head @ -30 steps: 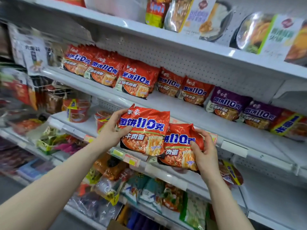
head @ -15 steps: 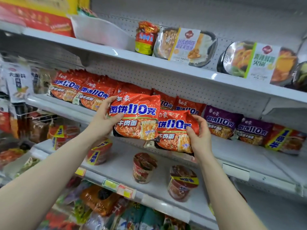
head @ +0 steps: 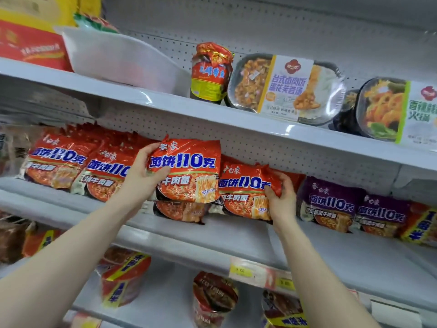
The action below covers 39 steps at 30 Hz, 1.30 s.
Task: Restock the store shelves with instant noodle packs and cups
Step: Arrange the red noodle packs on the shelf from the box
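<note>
The red crinkly plastic noodle pack (head: 189,171) in the left hand (head: 142,178) is held face-out, just above a shelved red pack (head: 179,210), seemingly so it can be stacked on top with its label readable. The left fingers (head: 151,147) curl over its top-left corner and the thumb presses its front, clamped on the wrapper's edge rather than the brittle noodle block. Just to its right, a second matching red pack (head: 243,192) touches the first. The right hand (head: 282,202) pinches its right edge, fingers (head: 272,192) closed on the wrapper, apparently steering it into the gap beside the purple noodle packs (head: 331,204); whether it already rests on the shelf I cannot tell. Both held packs are at the white metal middle shelf (head: 236,235), in line with the row of red packs (head: 56,162) to the left, which suggests flavours are grouped by colour. Noodle cups (head: 212,297) stand on the shelf below, and boxed meal trays (head: 283,86) lean on the shelf above.
</note>
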Each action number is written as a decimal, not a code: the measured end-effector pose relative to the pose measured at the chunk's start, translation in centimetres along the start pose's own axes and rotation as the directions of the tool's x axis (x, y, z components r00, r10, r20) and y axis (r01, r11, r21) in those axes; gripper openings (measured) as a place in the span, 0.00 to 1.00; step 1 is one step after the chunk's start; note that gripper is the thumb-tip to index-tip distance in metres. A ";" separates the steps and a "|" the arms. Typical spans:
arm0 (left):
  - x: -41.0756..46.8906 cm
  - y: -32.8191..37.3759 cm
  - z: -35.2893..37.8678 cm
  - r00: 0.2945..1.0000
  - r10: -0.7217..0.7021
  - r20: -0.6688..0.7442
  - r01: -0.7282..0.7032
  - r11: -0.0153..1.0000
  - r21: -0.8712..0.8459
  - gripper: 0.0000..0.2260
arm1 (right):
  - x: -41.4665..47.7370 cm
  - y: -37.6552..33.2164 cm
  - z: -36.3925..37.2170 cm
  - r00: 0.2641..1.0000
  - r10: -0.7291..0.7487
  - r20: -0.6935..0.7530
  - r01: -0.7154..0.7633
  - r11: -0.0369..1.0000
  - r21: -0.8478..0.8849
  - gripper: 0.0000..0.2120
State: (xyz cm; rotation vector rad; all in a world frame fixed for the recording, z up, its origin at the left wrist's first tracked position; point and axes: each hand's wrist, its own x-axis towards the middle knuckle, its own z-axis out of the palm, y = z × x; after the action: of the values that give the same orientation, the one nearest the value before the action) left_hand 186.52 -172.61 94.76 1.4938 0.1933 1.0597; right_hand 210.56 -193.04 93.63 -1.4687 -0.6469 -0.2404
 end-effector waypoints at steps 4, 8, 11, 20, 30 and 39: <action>2.0 -1.1 -0.3 1.000 0.001 0.029 -0.003 0.999 0.050 0.24 | 3.3 2.2 2.5 0.999 -0.027 -0.036 0.023 0.995 -0.092 0.19; 3.0 -2.3 -0.9 0.999 -0.022 0.045 0.020 0.999 0.048 0.25 | 5.7 3.7 5.1 0.997 -0.060 -0.054 0.049 0.983 -0.174 0.19; 3.5 -3.1 -1.5 0.998 -0.035 0.043 0.031 0.996 0.078 0.24 | 6.8 5.5 7.0 1.000 -0.005 -0.030 -0.002 0.979 -0.204 0.19; 3.3 -5.0 -2.2 0.998 -0.053 0.036 0.049 0.994 0.099 0.25 | 7.8 7.9 7.3 0.983 0.159 0.098 -0.117 0.932 -0.342 0.29; 2.5 -3.7 0.2 0.998 -0.015 0.064 0.009 0.996 0.085 0.24 | 4.3 3.9 5.3 0.996 0.006 0.093 0.023 0.950 -0.310 0.28; 0.1 -3.3 4.6 0.992 0.020 0.126 -0.031 0.996 0.089 0.24 | -3.4 -1.5 4.0 0.920 0.012 0.391 -0.044 0.996 0.075 0.32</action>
State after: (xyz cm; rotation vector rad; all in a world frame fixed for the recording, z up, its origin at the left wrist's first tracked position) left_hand 191.23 -174.95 92.64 1.6429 0.1362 0.9850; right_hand 205.97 -190.17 92.90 -1.4563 -0.9447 0.1073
